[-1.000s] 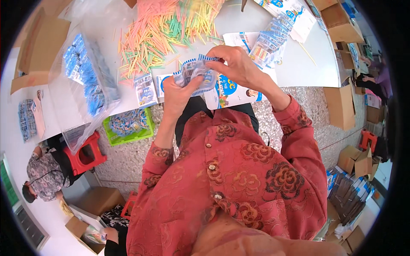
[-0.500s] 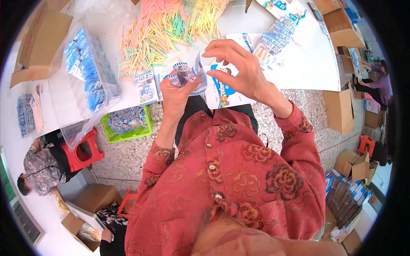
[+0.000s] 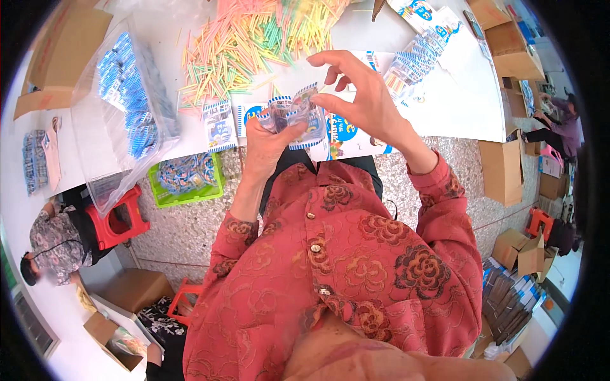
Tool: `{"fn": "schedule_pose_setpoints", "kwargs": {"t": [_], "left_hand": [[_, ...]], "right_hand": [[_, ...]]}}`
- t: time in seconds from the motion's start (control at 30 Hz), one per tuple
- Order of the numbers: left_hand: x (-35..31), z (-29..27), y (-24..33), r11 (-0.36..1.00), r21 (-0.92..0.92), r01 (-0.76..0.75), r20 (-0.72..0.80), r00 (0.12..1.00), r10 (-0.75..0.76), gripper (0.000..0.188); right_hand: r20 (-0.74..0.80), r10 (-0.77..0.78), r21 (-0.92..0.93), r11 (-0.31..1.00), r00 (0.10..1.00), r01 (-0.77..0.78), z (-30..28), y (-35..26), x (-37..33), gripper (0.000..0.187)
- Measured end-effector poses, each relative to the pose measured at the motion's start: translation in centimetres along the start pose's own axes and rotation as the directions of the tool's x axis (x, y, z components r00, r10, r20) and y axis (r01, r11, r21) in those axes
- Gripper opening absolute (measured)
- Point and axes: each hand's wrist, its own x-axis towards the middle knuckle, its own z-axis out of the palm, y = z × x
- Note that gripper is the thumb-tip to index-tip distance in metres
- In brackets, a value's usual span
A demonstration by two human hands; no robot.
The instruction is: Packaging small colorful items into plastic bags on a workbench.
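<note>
My left hand (image 3: pixel 262 149) is closed round a few small clear plastic packets (image 3: pixel 307 120) with blue-and-white striped edges, its thumb lying across them. The packets stand up from the fingers and bend. My right hand (image 3: pixel 368 105) is open just to the right, thumb and fingers wide apart and curved, the thumb tip close by the packets' upper edge; whether it touches them I cannot tell. Under the hands lies a white and blue printed bag (image 3: pixel 363 147). Another small packet (image 3: pixel 219 127) rests flat on the table to the left. Beyond is a heap of thin pastel sticks (image 3: pixel 260 44).
A clear plastic bin (image 3: pixel 105 184) with blue packets stands at the left. Below the table edge, a green basket (image 3: pixel 184 202) holds more packets, near a red stool (image 3: pixel 121 225). More striped packets (image 3: pixel 416 60) lie at the right. Cardboard boxes (image 3: pixel 500 170) stand around; other people sit nearby.
My right hand has lifted slightly, its fingers spreading further from the thumb. The packets in my left hand stand a little more fanned out. The whole view has shifted slightly.
</note>
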Motion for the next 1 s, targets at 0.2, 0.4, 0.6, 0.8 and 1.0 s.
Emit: {"fn": "schedule_pose_setpoints", "kwargs": {"t": [0.2,0.4,0.6,0.8,1.0], "left_hand": [[0.0,0.2,0.2,0.999,0.029,-0.018,0.024,1.000,0.017,0.022],[-0.2,0.6,0.3,0.999,0.031,-0.025,-0.035,0.999,0.026,0.022],[-0.2,0.3,0.2,1.000,0.018,-0.007,-0.058,0.998,0.008,0.019],[-0.2,0.1,0.1,0.999,-0.018,0.029,-0.043,0.999,-0.029,0.017],[-0.2,0.1,0.3,0.997,-0.064,0.053,-0.011,0.998,-0.054,0.018]], "right_hand": [[0.449,0.281,0.099,0.928,0.848,-0.360,0.0,1.5,-0.2,0.020],[0.187,0.110,0.079,0.989,0.976,-0.127,1.2,0.6,-0.9,0.017],[0.150,0.109,0.056,0.991,0.983,-0.119,0.8,0.1,-1.0,0.020],[0.087,-0.189,-0.021,0.981,0.978,0.192,-0.6,-1.6,-0.4,0.025],[0.155,-0.306,-0.160,0.931,0.939,0.330,-0.3,-1.5,-0.8,0.024]]}}
